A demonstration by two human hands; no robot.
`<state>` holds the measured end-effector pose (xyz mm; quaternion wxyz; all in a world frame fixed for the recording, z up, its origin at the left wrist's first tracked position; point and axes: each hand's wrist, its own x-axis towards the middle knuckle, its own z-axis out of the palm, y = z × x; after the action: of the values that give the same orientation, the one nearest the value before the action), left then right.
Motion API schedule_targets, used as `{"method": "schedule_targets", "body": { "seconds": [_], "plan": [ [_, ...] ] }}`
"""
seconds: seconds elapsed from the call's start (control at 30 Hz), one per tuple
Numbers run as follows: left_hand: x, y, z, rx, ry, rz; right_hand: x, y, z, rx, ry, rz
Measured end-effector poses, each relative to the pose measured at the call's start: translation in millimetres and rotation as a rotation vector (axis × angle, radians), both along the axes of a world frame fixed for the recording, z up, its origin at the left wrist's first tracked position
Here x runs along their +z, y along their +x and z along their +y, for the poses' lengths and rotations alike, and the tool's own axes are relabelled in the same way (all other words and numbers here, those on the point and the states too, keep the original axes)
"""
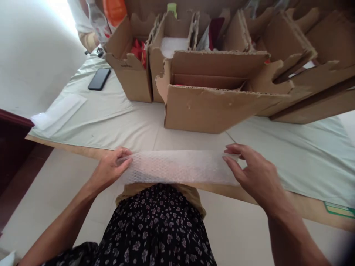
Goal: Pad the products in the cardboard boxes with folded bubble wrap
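A long strip of clear bubble wrap [177,166] stretches sideways between my hands at the near edge of the table. Its left end is pinched between the thumb and fingers of my left hand [114,165]. My right hand [251,170] grips the upper right corner between thumb and forefinger, the other fingers curled behind. Something faintly pinkish shows through the wrap; I cannot tell whether it lies inside or behind. Just beyond the strip stands a low, wide cardboard box [205,111].
Several open cardboard boxes [133,81] line the back of the cloth-covered table [133,125], some with red items inside. A black phone [99,79] and folded white wrap [59,112] lie at left. A clear bottle [98,22] stands behind. A green-edged card [340,209] is at right.
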<state>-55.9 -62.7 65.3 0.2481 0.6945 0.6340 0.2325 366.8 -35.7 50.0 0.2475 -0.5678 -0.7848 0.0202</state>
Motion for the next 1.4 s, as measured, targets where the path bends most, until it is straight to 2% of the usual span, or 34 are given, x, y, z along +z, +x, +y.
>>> {"method": "schedule_targets", "body": {
  "seconds": [0.1, 0.17, 0.23, 0.3, 0.4, 0.5, 0.6, 0.7, 0.77, 0.83, 0.9, 0.97, 1.07, 1.17, 1.3, 1.4],
  "plan": [
    [-12.7, -13, -24, 0.111, -0.013, -0.094, -16.6, -10, 19, 0.112, -0.148, -0.136],
    [-21.3, -19, -37, 0.147, -0.030, -0.144, -20.2, -17, 24, 0.158, -0.137, -0.223],
    [-27.2, -25, -49, 0.102, -0.044, -0.193, -10.2, -31, 25, 0.217, -0.042, -0.253],
    [-30.5, -34, -60, -0.002, -0.052, -0.223, 13.1, -55, 23, 0.276, 0.107, -0.268],
    [-32.5, -47, -80, -0.107, -0.046, -0.205, 56.1, -111, 29, 0.332, 0.320, -0.345],
    [-34.5, -52, -99, -0.116, -0.078, -0.233, 82.0, -186, 55, 0.452, 0.375, -0.371],
    [-38.6, -39, -110, -0.055, -0.150, -0.364, 82.4, -259, 99, 0.546, 0.334, -0.356],
    [-43.9, -15, -112, 0.129, -0.264, -0.526, 71.4, -301, 137, 0.598, 0.272, -0.276],
    [-45.0, -1, -109, 0.215, -0.383, -0.726, 63.2, -297, 145, 0.609, 0.233, -0.197],
    [-42.7, 7, -104, 0.190, -0.477, -0.998, 54.7, -268, 135, 0.651, 0.148, -0.152],
    [-38.4, 9, -97, 0.144, -0.510, -1.183, 44.4, -224, 109, 0.746, -0.005, -0.177],
    [-34.4, 9, -89, 0.175, -0.505, -1.182, 31.5, -182, 76, 0.799, -0.149, -0.205],
    [-30.7, 9, -76, 0.291, -0.479, -1.010, 8.6, -152, 32, 0.842, -0.266, -0.112],
    [-25.0, 9, -65, 0.331, -0.371, -0.785, -10.3, -166, 8, 0.824, -0.324, 0.104],
    [-10.4, 3, -51, 0.274, 0.002, -0.230, -20.4, -199, 12, 0.569, -0.357, 0.360],
    [-4.2, -4, -35, 0.223, 0.124, 0.029, -22.8, -202, 22, 0.437, -0.307, 0.414]
  ]
}}
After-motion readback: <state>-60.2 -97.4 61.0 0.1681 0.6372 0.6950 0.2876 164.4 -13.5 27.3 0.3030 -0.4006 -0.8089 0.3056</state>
